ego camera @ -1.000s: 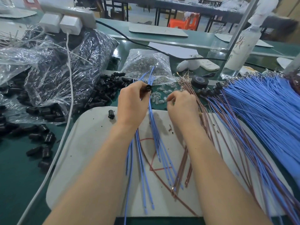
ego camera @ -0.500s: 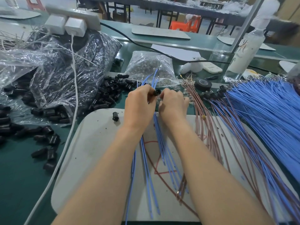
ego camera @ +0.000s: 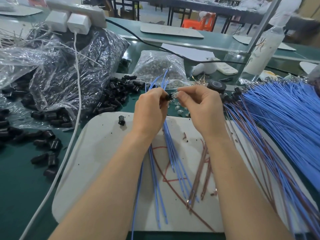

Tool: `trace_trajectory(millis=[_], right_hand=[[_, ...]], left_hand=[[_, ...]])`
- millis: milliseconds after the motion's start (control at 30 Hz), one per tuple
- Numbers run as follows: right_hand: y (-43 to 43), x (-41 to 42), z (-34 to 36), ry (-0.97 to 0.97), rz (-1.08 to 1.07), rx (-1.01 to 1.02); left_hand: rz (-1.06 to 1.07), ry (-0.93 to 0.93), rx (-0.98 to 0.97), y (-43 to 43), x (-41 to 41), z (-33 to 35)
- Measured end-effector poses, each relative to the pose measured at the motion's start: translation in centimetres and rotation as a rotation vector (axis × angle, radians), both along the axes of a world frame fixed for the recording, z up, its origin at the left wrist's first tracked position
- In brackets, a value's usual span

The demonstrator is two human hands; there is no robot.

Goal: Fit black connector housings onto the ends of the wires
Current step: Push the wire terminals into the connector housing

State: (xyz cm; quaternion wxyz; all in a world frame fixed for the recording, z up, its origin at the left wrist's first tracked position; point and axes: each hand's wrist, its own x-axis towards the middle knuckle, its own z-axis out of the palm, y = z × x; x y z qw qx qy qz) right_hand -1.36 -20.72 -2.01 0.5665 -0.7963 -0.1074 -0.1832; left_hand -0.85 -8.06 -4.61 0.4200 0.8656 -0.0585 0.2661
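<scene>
Fingers of the left hand (ego camera: 149,111) pinched a black connector housing (ego camera: 167,97) and held a few blue wires (ego camera: 168,139). The right hand (ego camera: 202,108) pinched a small clear part (ego camera: 173,96) against the housing. A plastic bag (ego camera: 69,75) spilling loose housings (ego camera: 117,96) crowded the left side, and a blue wire bundle (ego camera: 285,118) crowded the right. Below lay a white board (ego camera: 103,153) on a green bench (ego camera: 20,187).

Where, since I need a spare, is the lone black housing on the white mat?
Head view: the lone housing sits on the white mat, near its far-left corner, left of the left hand.
</scene>
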Motion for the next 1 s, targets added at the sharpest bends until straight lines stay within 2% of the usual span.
trace_trajectory(millis=[333,533,700,800,1000], right_hand=[[0.6,-0.7,-0.1,-0.164,-0.165,-0.225],[0.8,-0.5,-0.5,-0.171,-0.190,-0.274],[-1.1,0.6,-0.9,0.031,-0.133,-0.148],[-1.7,0.8,-1.1,0.170,-0.029,0.028],[-1.2,0.6,-1.7,0.278,0.042,0.267]], left_hand=[[0.040,-0.002,0.095,-0.4,-0.3,0.3],[0.018,0.092,0.139,-0.4,-0.4,0.5],[-0.235,0.218,0.002,0.2,-0.6,0.9],[-0.251,0.175,-0.009,0.3,-0.6,0.9],[-0.217,0.125,0.006,-0.1,-0.6,0.6]])
